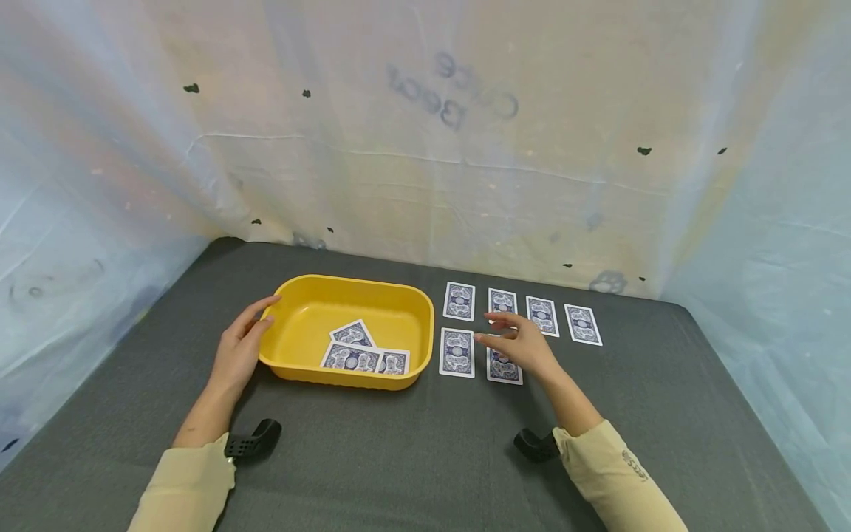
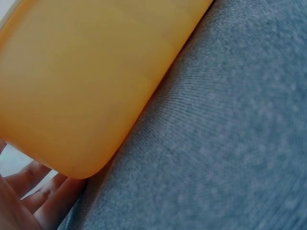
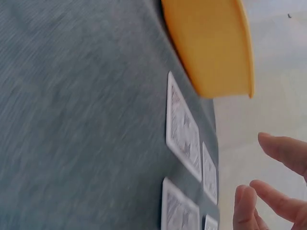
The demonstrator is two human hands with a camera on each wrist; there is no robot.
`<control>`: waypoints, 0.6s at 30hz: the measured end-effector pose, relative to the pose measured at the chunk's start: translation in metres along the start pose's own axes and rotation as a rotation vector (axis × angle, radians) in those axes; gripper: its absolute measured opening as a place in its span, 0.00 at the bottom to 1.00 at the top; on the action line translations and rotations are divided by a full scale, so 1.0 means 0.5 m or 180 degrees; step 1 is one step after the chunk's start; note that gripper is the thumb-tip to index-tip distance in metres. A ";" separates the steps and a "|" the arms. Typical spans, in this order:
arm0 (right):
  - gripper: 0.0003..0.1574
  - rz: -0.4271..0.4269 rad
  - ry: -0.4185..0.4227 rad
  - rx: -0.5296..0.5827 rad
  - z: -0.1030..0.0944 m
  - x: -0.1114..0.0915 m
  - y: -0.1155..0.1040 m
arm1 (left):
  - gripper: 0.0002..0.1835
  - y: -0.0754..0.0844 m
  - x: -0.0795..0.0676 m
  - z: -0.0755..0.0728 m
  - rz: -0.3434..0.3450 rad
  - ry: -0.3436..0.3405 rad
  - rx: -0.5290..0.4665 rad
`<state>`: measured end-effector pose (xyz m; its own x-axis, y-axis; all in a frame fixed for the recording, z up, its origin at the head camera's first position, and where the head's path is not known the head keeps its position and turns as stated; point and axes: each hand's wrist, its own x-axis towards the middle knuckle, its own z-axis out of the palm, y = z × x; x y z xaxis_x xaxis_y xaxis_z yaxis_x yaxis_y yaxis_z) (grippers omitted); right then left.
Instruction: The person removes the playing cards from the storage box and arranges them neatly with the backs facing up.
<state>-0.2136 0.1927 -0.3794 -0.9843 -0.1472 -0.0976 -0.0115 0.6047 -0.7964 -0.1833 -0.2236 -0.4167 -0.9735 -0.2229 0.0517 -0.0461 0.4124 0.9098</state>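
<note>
A yellow plastic tub stands on the dark cloth, with three face-down playing cards inside. My left hand rests at the tub's left end, fingers along its rim and outer wall. In the left wrist view, those fingers lie by the tub's corner. My right hand hovers above the card rows, thumb and fingers apart with nothing between them. It partly covers one front-row card and a back-row card. Left of its fingertips lies another front-row card.
More blue-backed cards lie face down in the back row: one at its left end, one right of the hand and one at the far right. A pale plastic sheet hangs behind the table.
</note>
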 end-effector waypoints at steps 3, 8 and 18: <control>0.36 -0.0037 -0.0017 0.0012 0.008 0.003 -0.014 | 0.24 0.001 -0.001 0.000 0.0006 0.0003 -0.0002; 0.35 -0.0082 -0.0059 0.0183 0.023 0.011 -0.031 | 0.25 0.001 0.000 0.001 0.0017 -0.0001 0.0015; 0.35 -0.0079 -0.0117 0.0472 0.052 0.017 -0.078 | 0.24 0.001 0.001 0.002 -0.0007 -0.0014 -0.0014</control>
<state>-0.2167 0.1478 -0.3647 -0.9769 -0.1909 -0.0963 -0.0069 0.4785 -0.8780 -0.1840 -0.2226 -0.4167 -0.9743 -0.2199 0.0480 -0.0472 0.4081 0.9117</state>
